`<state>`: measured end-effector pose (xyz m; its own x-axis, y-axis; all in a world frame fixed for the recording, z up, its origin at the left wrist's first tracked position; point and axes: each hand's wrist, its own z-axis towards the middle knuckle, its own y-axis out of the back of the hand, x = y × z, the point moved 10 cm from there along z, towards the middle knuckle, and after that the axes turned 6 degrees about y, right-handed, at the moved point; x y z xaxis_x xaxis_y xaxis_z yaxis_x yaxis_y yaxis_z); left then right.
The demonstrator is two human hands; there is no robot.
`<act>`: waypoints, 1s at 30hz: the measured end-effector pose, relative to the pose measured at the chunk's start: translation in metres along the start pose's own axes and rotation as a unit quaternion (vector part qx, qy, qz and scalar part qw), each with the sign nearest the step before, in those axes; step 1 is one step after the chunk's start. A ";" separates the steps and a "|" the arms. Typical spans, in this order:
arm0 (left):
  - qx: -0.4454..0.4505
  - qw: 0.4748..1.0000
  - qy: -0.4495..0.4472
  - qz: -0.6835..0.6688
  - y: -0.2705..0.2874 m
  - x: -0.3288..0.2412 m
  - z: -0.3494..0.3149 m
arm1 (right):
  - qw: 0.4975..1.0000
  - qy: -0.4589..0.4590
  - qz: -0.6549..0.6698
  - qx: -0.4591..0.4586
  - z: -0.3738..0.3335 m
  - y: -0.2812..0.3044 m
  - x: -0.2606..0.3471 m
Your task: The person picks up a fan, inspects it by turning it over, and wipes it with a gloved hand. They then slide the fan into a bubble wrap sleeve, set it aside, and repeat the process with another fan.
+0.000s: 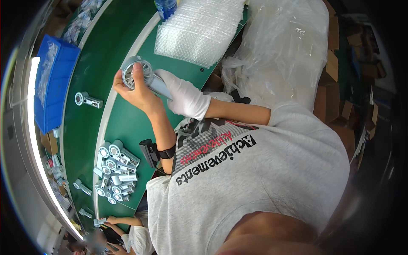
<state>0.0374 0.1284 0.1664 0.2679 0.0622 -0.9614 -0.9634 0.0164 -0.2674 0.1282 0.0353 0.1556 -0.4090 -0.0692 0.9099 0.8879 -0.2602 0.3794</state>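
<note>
A grey-blue handheld fan (158,86) is held in front of my chest, above the green table. My bare left hand (138,90) closes around its round head, with the thumb lying across the grille. My right hand (183,94), in a white glove, wraps the handle; its fingers are partly hidden. Closer to my left elbow, a pile of similar fans (117,166) lies on the table, most with their handles pointing to the right. A single fan (89,100) rests on the green conveyor belt beyond the pale rail.
Bubble wrap sheets (199,32) are stacked at the table's far end, beside a blue item (165,8). A blue bin (57,83) stands across the belt. To the right are a large clear plastic bag (280,55) and cardboard boxes (327,102). A co-worker's hands (111,220) handle another fan at lower left.
</note>
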 end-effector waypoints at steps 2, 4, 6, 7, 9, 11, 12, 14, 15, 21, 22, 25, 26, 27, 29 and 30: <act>0.049 0.996 0.070 -0.021 -0.016 0.019 0.000 | 0.999 -0.035 -0.035 0.008 0.001 0.008 -0.019; 0.130 0.932 0.185 -0.285 -0.042 0.050 -0.002 | 0.927 -0.140 0.317 0.147 -0.001 -0.012 -0.042; 0.169 0.864 0.242 -0.408 -0.056 0.095 -0.005 | 0.836 -0.178 0.478 0.203 -0.008 -0.022 -0.034; 0.176 0.902 0.242 -0.311 -0.048 0.141 -0.007 | 0.813 -0.188 0.534 0.137 -0.005 -0.019 -0.030; 0.205 0.921 0.253 -0.216 -0.063 0.183 -0.021 | 0.750 -0.196 0.631 -0.022 -0.001 0.001 -0.037; 0.282 0.885 0.352 -0.112 -0.081 0.213 -0.061 | 0.742 -0.194 0.640 -0.042 -0.001 0.009 -0.047; 0.287 0.884 0.352 -0.114 -0.085 0.217 -0.061 | 0.736 -0.191 0.646 -0.065 -0.002 0.017 -0.053; 0.329 0.890 0.315 -0.025 -0.081 0.216 -0.073 | 0.731 -0.185 0.649 -0.101 -0.007 0.031 -0.059; 0.347 0.891 0.293 0.018 -0.082 0.217 -0.076 | 0.727 -0.159 0.661 -0.098 -0.007 0.036 -0.055; 0.431 0.845 0.144 0.284 -0.043 0.216 -0.064 | 0.714 -0.077 0.692 -0.075 -0.012 0.055 -0.028; 0.443 0.827 0.116 0.325 -0.028 0.212 -0.064 | 0.713 -0.075 0.692 -0.083 -0.014 0.059 -0.032; 0.445 0.774 0.033 0.450 -0.020 0.227 -0.024 | 0.676 -0.059 0.734 0.001 -0.013 0.043 -0.016; 0.446 0.750 0.005 0.489 -0.020 0.226 -0.025 | 0.675 -0.060 0.736 0.000 -0.014 0.043 -0.019; 0.446 0.749 0.007 0.490 -0.016 0.225 -0.028 | 0.690 -0.050 0.722 0.007 -0.015 0.042 -0.021; 0.380 0.770 -0.031 0.511 -0.006 0.213 -0.029 | 0.721 -0.032 0.692 0.023 -0.016 0.040 -0.024; 0.346 0.779 -0.051 0.520 -0.002 0.207 -0.030 | 0.720 -0.034 0.693 0.025 -0.017 0.039 -0.026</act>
<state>0.0946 0.1117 -0.0342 -0.6255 0.4790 -0.6158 -0.4384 0.4372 0.7853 0.1697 0.0109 0.1438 0.8862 -0.1818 0.4262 0.4409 0.0484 -0.8962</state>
